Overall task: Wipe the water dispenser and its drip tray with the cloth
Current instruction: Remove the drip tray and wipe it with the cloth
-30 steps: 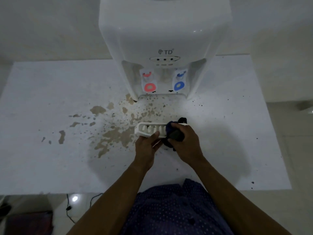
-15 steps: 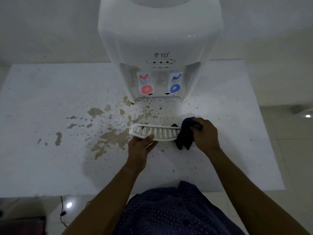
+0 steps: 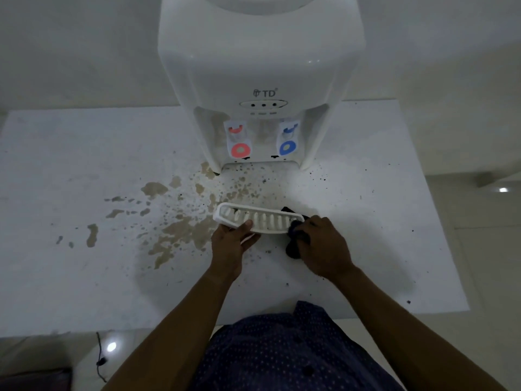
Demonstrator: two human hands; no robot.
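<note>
Head cam has the drip tray [image 3: 259,220] dead centre, out of its slot and lying crosswise in front of the machine. Hard to say in this dim light whether it's lifted or resting an edge on the table [image 3: 70,277]. It looks like light, stiff, thin plastic with a slotted grille, probably slick if wet, so I'd hold it by the long rim and not squeeze the ribs. The left hand [image 3: 229,249] grips its near-left edge, thumb over the grille, fingers underneath. The right hand [image 3: 324,249] is curled round a bunched dark cloth [image 3: 294,246], soft and floppy, pressed on the tray's 3 o'clock end. At 12 o'clock from the tray stands the water dispenser [image 3: 259,66], with its red tap [image 3: 240,150] and blue tap [image 3: 287,147] hanging over the bay where the tray belongs, so mind your knuckles there. Brown stains [image 3: 180,232] spread from 9 to 11 o'clock with dark specks all round, and setting the tray down there would just dirty it. A cable [image 3: 100,359] dangles at 7 o'clock below the table edge, well out of the way.
</note>
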